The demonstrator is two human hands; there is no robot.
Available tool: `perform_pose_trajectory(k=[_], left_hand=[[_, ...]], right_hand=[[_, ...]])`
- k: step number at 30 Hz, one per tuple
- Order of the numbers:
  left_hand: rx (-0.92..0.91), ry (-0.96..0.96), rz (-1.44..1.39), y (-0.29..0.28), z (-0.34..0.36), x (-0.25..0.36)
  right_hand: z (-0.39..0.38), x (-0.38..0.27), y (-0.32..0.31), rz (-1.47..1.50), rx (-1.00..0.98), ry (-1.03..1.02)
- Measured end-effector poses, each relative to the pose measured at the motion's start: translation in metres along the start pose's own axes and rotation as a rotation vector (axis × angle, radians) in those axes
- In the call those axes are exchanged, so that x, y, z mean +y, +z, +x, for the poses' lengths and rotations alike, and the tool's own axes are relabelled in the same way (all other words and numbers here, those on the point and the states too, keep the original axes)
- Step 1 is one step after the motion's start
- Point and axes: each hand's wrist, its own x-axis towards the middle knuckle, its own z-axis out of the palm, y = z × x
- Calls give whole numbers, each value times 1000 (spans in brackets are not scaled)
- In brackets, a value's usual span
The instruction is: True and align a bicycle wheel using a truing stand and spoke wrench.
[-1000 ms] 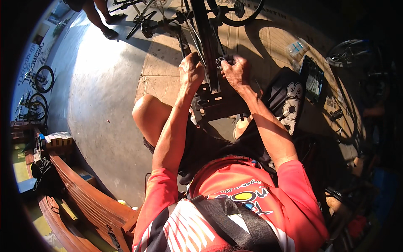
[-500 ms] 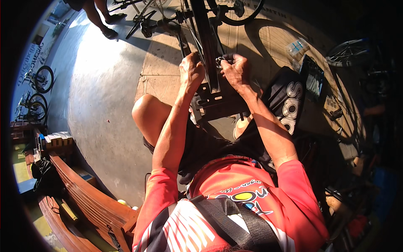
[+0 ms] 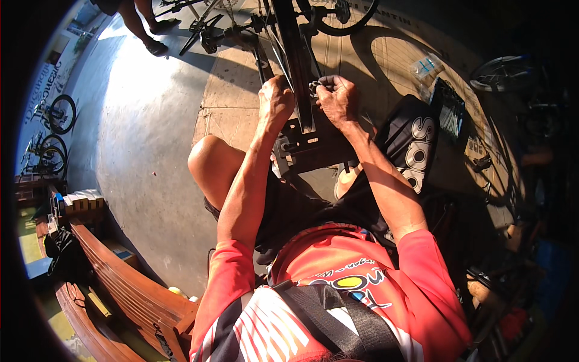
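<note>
Spreading out beyond both hands is a smooth concrete floor (image 3: pixel 151 157), grey and sunlit, with paler paving slabs nearer the work. Behind and to the left of the hands curves a long wooden bench (image 3: pixel 129 283), its slats reddish and worn. Rising between the hands is a bicycle wheel (image 3: pixel 295 66) with a dark matte tyre, thin and straight-edged here, with fine metal spokes alongside it. Its lower end sits in a black metal stand (image 3: pixel 310 148) just below the hands, flat-plated and bolted. The left hand (image 3: pixel 275 102) is closed in a fist against the left side of the tyre. The right hand (image 3: pixel 338 99) is curled tight round a small dark metal part (image 3: pixel 316 88) touching the wheel's right side. Off to the right of the hands lies a small clear plastic packet (image 3: pixel 427 67).
</note>
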Motion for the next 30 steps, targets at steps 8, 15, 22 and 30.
perform_pose_trajectory(k=[8, 15, 22, 30], left_hand=[[-132, -55, -115, 6, 10, -29], [-78, -33, -208, 13, 18, -43], [-29, -6, 43, -3, 15, -18], [-31, -145, -46, -8, 16, -4]], right_hand=[[4, 9, 2, -72, -4, -121], [-3, 0, 0, -50, -2, 1], [3, -5, 2, -86, -10, -101], [-10, -42, -17, 70, -296, 182]])
